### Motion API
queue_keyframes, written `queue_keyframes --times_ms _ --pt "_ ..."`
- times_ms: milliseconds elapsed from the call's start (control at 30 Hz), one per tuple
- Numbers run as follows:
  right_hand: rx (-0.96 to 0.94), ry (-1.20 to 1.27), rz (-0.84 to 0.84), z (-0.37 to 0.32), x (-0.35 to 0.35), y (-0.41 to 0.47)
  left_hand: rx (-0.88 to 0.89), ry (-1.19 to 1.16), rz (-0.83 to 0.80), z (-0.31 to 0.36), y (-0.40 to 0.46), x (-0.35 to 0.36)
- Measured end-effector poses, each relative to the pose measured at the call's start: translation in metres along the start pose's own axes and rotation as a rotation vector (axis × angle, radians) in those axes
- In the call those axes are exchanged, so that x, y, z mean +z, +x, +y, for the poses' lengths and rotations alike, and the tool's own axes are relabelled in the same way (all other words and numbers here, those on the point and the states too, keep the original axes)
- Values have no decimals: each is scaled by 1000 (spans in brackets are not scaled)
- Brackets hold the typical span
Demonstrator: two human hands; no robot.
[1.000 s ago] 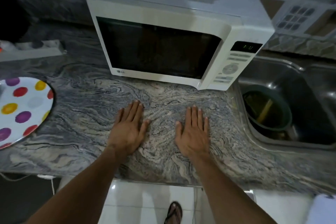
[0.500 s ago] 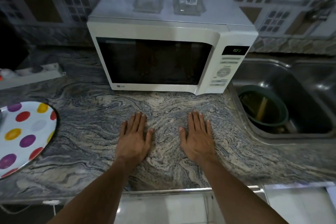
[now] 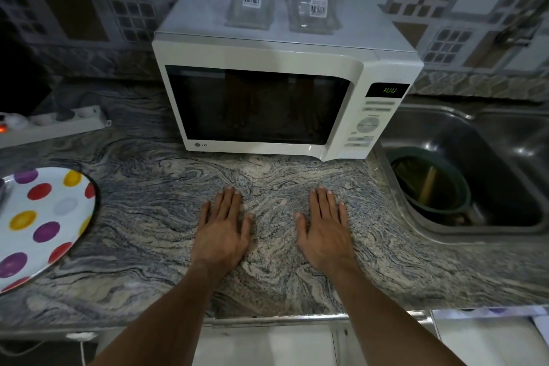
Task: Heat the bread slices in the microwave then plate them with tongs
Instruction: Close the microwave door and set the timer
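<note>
Head view, microwave [image 3: 267, 104] door closed, beyond flat fingers [image 3: 228, 202] on countertop [image 3: 148, 217]

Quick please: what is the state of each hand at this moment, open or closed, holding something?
Left hand: open, flat on the countertop, holding nothing.
Right hand: open, flat on the countertop, holding nothing.

We see our left hand [image 3: 221, 233] and right hand [image 3: 325, 232] lying flat, palms down, fingers straight and close together, thumbs turned inward toward each other, both forearms reaching forward, slightly apart
</note>
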State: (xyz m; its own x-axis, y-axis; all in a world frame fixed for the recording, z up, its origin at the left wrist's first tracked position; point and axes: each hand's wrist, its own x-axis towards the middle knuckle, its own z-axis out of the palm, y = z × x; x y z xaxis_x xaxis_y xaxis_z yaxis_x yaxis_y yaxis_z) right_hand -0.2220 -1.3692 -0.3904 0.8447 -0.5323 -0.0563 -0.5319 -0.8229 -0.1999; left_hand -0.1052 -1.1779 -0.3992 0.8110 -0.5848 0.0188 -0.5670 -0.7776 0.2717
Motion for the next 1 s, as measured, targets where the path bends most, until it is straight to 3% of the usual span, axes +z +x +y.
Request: queue_keyframes --times_ms 1000 --pt "-11 45 83 2 3 1 -3 -19 43 -1 0 2"
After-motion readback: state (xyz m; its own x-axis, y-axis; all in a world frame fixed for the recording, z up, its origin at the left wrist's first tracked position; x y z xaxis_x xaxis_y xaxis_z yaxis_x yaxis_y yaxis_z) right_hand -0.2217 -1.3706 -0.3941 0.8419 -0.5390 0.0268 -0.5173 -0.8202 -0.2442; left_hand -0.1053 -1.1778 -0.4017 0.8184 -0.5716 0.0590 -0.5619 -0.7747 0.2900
